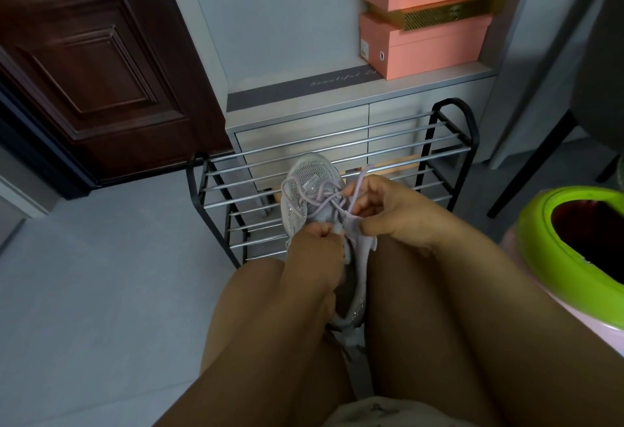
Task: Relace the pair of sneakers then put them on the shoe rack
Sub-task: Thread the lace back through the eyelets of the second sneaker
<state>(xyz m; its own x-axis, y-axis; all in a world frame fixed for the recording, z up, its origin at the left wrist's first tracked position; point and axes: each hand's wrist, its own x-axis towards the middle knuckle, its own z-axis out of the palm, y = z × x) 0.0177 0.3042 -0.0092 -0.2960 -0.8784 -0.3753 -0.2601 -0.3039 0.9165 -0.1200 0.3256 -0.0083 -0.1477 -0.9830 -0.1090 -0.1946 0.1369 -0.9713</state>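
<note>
- Bare knees (337, 308) of the seated person fill the lower centre of the frame; a pale lilac sneaker (314, 197) is wedged between them, toe pointing up-frame toward the rack.
- Sneaker heel sits low between the thighs, partly hidden; upper is mesh with glittery trim.
- Left hand (317, 244): fingers curled, pinching the sneaker's upper edge near the top eyelets, at centre frame.
- Right hand (381, 210): fingers bent, pinching the lilac lace (358, 187); one lace end rises up-frame out of that grip.
- Lace crosses loosely over the tongue in slack loops; upper rows are not drawn tight.
- Only one sneaker can be made out with certainty; a greyish shape low between the legs cannot be identified.
- Shoe rack (337, 163), black frame with silver rails, stands on the grey floor (101, 274) just behind the sneaker, centre frame.
- Grey cabinet (337, 116) behind the rack, upper centre; a grey mat (304, 90) with script lettering lies on its top.
- Pink shoe boxes (429, 48) stacked on the cabinet, upper right.
- Dark wood door (94, 65), upper left.
- Bin with a green rim (533, 247) at the right edge, beside the right knee.
- Black chair leg (530, 163) in the right part of the frame, above the bin.
</note>
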